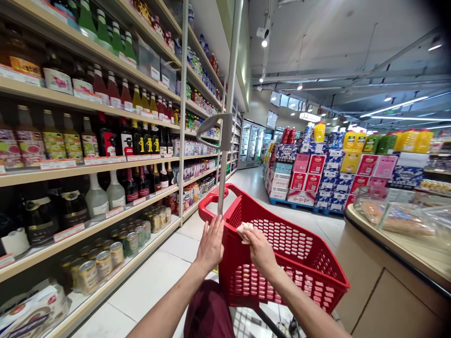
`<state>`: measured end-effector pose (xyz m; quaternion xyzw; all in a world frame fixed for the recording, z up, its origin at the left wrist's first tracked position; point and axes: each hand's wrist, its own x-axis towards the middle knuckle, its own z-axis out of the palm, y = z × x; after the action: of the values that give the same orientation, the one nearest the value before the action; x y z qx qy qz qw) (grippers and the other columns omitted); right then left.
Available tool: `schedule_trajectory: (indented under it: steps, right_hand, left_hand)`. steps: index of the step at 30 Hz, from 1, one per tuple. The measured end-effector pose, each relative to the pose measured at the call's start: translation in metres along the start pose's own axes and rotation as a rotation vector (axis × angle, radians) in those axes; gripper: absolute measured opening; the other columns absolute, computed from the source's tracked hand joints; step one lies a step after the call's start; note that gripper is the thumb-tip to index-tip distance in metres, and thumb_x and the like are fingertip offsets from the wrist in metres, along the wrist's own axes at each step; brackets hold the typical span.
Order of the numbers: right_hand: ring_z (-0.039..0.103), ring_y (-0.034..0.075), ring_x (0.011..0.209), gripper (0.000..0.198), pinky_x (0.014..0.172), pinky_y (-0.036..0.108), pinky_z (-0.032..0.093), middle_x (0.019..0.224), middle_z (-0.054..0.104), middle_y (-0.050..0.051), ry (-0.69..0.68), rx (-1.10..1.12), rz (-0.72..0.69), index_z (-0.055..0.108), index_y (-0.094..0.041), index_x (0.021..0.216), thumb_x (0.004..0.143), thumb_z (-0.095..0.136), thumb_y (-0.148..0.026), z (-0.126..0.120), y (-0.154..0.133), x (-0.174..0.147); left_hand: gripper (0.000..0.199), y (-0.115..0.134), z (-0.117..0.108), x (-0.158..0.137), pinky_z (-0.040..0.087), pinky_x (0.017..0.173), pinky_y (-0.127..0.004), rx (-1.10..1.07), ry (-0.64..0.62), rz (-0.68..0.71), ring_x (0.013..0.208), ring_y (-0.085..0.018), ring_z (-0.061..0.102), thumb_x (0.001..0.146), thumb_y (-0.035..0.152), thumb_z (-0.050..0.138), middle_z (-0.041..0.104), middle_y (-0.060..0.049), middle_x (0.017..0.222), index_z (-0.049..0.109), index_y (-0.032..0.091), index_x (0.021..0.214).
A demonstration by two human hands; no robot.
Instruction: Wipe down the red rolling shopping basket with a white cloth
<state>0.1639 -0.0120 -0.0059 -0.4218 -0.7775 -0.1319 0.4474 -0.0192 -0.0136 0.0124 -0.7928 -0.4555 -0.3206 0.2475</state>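
A red plastic shopping basket (282,277) with a perforated wall and a raised red handle (207,202) is right in front of me. My left hand (210,244) lies with its fingers stretched out against the near left corner of the basket, just below the handle. My right hand (261,249) is closed in a pinch on a crumpled whitish cloth or tissue (243,229), held at the basket's near rim. A metal pole (227,94) with a grey looped grip (225,131) rises beyond my left hand. Its lower end is hidden behind the handle and hand.
Shelves (88,164) of bottles and cans run along the left. A counter (387,272) with packaged bread (398,218) under clear covers stands close on the right. Stacked drink cartons (306,173) stand farther ahead. Tiled floor (253,180) leads to glass-door fridges (252,141).
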Motion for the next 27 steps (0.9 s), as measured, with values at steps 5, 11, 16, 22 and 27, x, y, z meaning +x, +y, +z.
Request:
schedule_trajectory:
  steps: [5,11,16,22,27]
  right_hand:
    - [0.035,0.022,0.123,0.058,0.098,0.043,0.036,0.13,0.043,0.013,0.061,-0.004,0.08,0.04,-0.013,0.128,0.071,0.035,-0.001,0.046,-0.021,0.023]
    - [0.034,0.015,0.124,0.066,0.102,0.039,0.032,0.132,0.043,0.003,-0.006,-0.096,0.006,0.035,-0.023,0.131,0.071,0.03,0.004,0.013,0.034,-0.033]
    - [0.034,0.016,0.124,0.07,0.104,0.038,0.03,0.128,0.048,0.001,0.015,-0.242,0.13,0.039,-0.024,0.129,0.066,0.029,0.007,-0.007,0.061,-0.071]
    - [0.028,0.017,0.127,0.064,0.103,0.038,0.032,0.131,0.044,0.004,0.004,-0.271,0.085,0.039,-0.018,0.129,0.07,0.028,0.005,0.005,0.045,-0.057]
    - [0.025,0.017,0.128,0.065,0.106,0.039,0.026,0.135,0.038,0.0,0.05,-0.436,0.236,0.031,-0.024,0.133,0.074,0.027,0.003,-0.054,0.102,-0.124]
  left_hand:
    - [0.066,0.01,0.012,0.009,0.02,0.105,-0.045,-0.011,-0.028,-0.019,0.131,-0.022,0.016,0.066,0.003,0.037,0.031,-0.013,0.139,0.028,0.007,0.131]
    - [0.071,0.009,0.015,0.005,0.017,0.106,-0.044,0.049,-0.107,-0.007,0.132,-0.022,0.013,0.063,0.003,0.037,0.027,-0.012,0.141,0.025,0.006,0.133]
    - [0.071,0.025,0.027,0.005,0.015,0.106,-0.044,0.046,-0.156,0.045,0.132,-0.022,0.01,0.064,0.006,0.039,0.022,-0.012,0.142,0.024,0.005,0.133]
    - [0.064,0.045,0.037,0.016,0.009,0.107,-0.042,0.068,-0.257,0.109,0.132,-0.022,0.012,0.069,0.01,0.038,0.026,-0.012,0.141,0.028,0.007,0.132]
    - [0.066,0.054,0.037,0.018,0.006,0.107,-0.043,0.078,-0.321,0.102,0.132,-0.023,0.009,0.068,0.01,0.038,0.024,-0.012,0.141,0.026,0.006,0.133]
